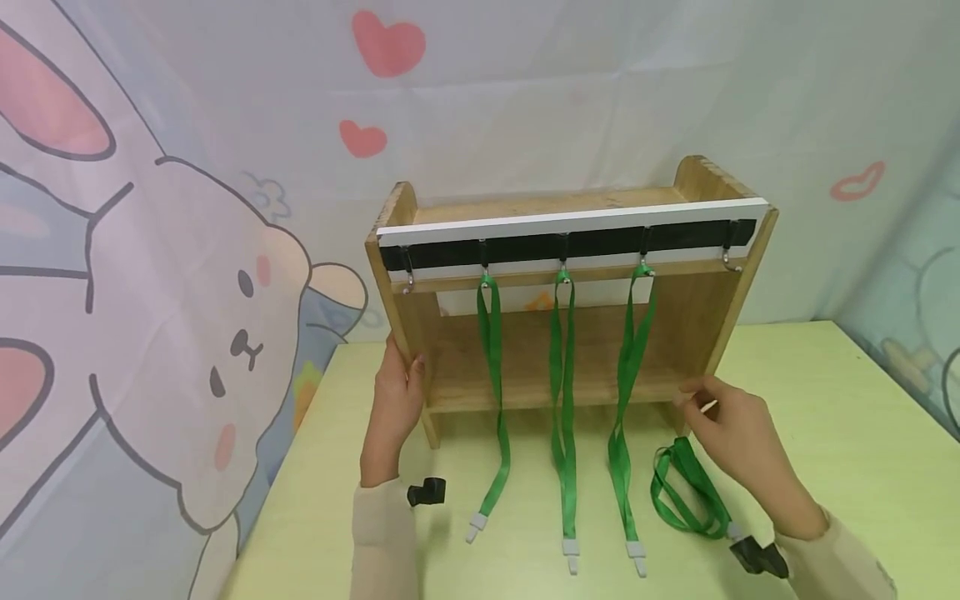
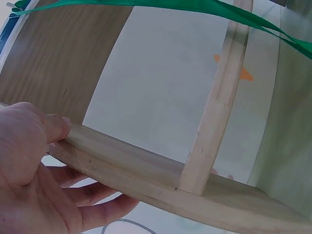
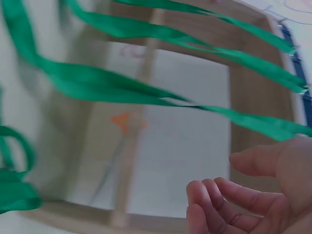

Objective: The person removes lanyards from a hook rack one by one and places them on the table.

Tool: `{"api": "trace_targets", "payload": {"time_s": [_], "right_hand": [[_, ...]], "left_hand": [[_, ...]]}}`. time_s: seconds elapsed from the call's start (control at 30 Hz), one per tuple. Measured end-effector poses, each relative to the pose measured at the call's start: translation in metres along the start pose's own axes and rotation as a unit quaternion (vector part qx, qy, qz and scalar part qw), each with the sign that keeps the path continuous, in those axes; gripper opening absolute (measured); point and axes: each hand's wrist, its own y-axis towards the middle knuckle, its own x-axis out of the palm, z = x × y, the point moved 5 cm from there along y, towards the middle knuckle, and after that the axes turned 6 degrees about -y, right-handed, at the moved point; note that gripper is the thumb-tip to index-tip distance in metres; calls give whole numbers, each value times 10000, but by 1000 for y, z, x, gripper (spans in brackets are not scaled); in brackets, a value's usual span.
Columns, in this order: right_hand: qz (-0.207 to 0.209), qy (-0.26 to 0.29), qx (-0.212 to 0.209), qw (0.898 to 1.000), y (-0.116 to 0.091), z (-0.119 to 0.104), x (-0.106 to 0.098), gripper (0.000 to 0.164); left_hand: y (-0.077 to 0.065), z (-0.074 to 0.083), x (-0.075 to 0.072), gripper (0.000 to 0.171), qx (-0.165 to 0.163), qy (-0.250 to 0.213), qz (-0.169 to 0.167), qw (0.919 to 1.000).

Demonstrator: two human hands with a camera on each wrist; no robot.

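Observation:
A small wooden shelf (image 1: 525, 342) stands on the table, with hooks along a black strip (image 1: 517, 248) on its front top edge. My left hand (image 1: 397, 392) grips its left side panel (image 2: 126, 170), thumb on one face and fingers on the other. Three green lanyards hang from the middle hooks: a left lanyard (image 1: 491, 350), a centre lanyard (image 1: 567, 417) and a right lanyard (image 1: 632, 358). The right hand (image 1: 738, 425), fingers loosely bent and holding nothing, is near the shelf's lower right. Below it a folded green lanyard (image 1: 699, 479) lies on the table.
Bare outer hooks show at the left end (image 1: 408, 279) and right end (image 1: 729, 260). A pale yellow-green table (image 1: 810, 375) carries everything. Behind it hangs a printed cloth (image 1: 525, 108) with hearts and a cartoon rabbit. A dark cable (image 1: 948, 387) shows at the far right.

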Motion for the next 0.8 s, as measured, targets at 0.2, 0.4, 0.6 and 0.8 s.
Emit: {"api": "trace_targets", "payload": {"time_s": [0.2,0.4,0.6,0.8], "right_hand": [[755,465,-319,9956,15,-24,-18,20],[867,1271,-424,9872,29,-36,-21,31],[581,2010,-494,9766,39,-42,-14,35],[344,2289,-556,9712,44,-43,-7,38]], "left_hand": [[1,0,-1,47,43,24,42,10000],[-1,-1,1,48,-31,-20,-10,10000],[-1,0,1,47,33,-52,18,10000],[0,0,0,47,120,58,31,9999]]}}
